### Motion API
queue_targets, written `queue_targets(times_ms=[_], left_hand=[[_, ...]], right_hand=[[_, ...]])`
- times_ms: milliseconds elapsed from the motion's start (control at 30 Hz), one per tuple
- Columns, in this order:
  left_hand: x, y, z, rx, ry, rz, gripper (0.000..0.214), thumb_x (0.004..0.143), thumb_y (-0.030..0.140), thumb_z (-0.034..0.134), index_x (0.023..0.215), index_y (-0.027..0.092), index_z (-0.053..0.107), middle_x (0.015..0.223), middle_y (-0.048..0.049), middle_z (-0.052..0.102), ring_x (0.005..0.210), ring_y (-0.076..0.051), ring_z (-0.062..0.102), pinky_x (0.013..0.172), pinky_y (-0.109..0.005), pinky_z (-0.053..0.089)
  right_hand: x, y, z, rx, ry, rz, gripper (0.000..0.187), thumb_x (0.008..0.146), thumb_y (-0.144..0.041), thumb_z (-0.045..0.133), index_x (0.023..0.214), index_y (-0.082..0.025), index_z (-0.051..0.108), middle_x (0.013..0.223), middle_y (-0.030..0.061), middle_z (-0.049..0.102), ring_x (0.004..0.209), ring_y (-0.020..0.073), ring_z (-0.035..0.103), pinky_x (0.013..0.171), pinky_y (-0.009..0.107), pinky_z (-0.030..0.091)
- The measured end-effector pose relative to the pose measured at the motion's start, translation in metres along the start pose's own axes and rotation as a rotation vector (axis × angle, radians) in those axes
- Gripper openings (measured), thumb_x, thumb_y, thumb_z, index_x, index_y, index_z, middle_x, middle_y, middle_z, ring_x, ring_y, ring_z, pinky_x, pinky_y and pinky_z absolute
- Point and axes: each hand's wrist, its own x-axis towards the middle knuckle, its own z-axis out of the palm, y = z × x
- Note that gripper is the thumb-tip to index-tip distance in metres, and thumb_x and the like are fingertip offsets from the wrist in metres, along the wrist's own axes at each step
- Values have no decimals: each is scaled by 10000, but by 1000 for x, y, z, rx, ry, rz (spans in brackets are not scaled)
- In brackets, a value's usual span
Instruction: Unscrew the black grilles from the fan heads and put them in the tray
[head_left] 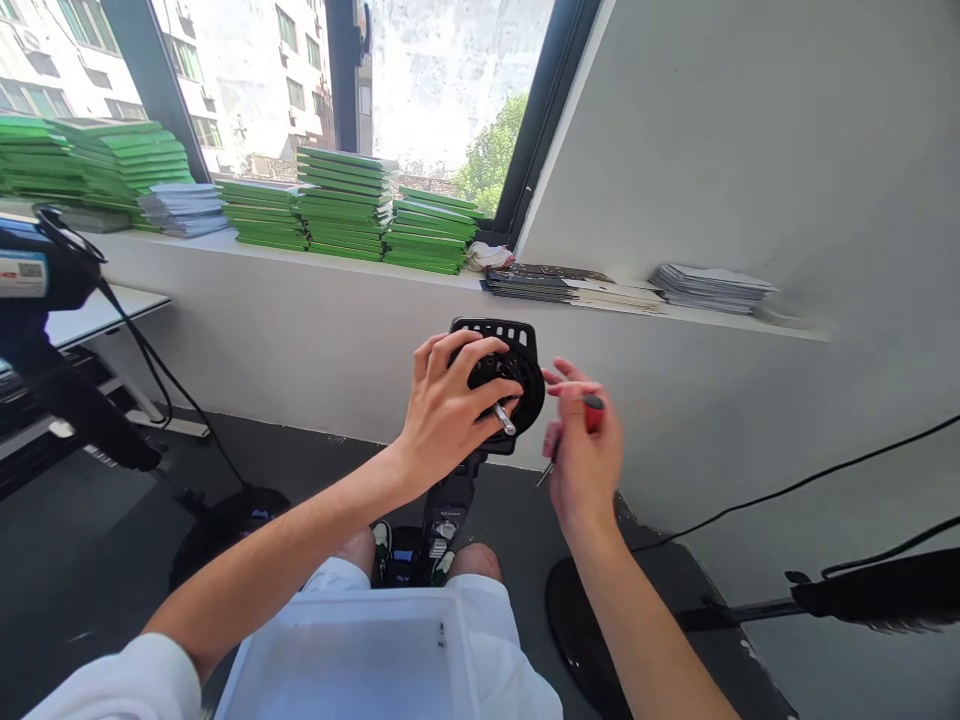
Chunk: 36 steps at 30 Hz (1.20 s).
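A black round fan motor housing (533, 395) with a slotted plate above it stands upright on a black post (450, 505) in front of me. From its middle a short silver shaft (505, 418) sticks out toward me. My left hand (448, 395) is curled over the housing's left side, its thumb and fingers beside the shaft. Just right of the housing, my right hand (589, 455) is closed around a screwdriver with a red and black handle (594, 413). The blade points down and left, apart from the housing.
A white tray (360, 600) rests on my lap, with a few tiny dark parts (441, 634) inside. Stacks of green booklets (345, 205) line the windowsill. Black stands are at left and right; a cable (787, 487) runs along the right wall.
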Motion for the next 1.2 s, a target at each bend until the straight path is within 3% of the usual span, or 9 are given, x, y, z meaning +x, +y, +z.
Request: queue_targets(times_ms=[67,100,167,200,267,367,667,900,1200], left_hand=[[0,0,0,27,-6,-5,105,953,312,667,992,312,765,1328,-49,654,1338,-273,457,1137,-477,351],[0,1,0,41,-10,-12,104,952,313,669,991,313,765,1329,-47,654,1342,-271,458,1140,-475,351],[0,1,1,60,-12,-23,104,954,318,669,991,311,766,1331,-47,655,1347,-269,463,1143,-472,355],[0,1,2,65,-6,-23,104,955,320,669,990,310,766,1329,-47,657,1345,-267,467,1143,-470,359],[-1,1,2,65,14,-16,101,956,320,669,982,307,766,1318,-47,663,1336,-264,477,1141,-468,364],[-1,1,3,62,26,-14,95,953,318,674,980,309,765,1312,-45,665,1332,-263,478,1143,-468,361],[2,4,2,65,-4,-11,128,965,353,659,1020,314,767,1334,-39,658,1330,-257,483,1160,-468,357],[3,4,4,72,-28,-25,119,953,346,675,1018,317,770,1358,-37,649,1343,-264,474,1160,-476,351],[2,3,2,64,-44,-23,138,968,356,651,1026,318,769,1359,-34,648,1345,-262,472,1158,-478,345]], right_hand=[[4,-19,-7,186,123,-159,476,871,-600,681,662,-218,489,720,3,644,530,101,546,346,198,282],[5,-30,-11,285,107,-243,525,868,-619,669,607,-223,443,551,-32,527,438,98,471,328,210,251],[7,-54,-20,392,-80,-383,567,901,-660,565,564,-231,412,410,-76,272,333,81,255,323,240,203],[7,-64,-24,412,-195,-413,549,911,-645,531,567,-233,417,410,-79,221,335,79,194,338,257,203],[7,-81,-27,408,-394,-414,490,915,-585,518,586,-233,428,435,-69,218,364,82,157,380,291,232],[7,-93,-23,388,-504,-399,480,918,-549,545,589,-227,406,464,-60,215,398,88,141,414,313,235],[14,-92,-7,448,-507,-463,493,944,-550,509,588,-231,388,487,-57,174,431,89,51,429,314,168],[7,-92,-12,368,-565,-464,442,928,-524,543,615,-227,447,498,-49,257,445,103,187,479,325,239],[2,-88,-9,400,-544,-488,415,903,-505,553,617,-218,460,499,-53,255,443,92,213,486,309,229]])
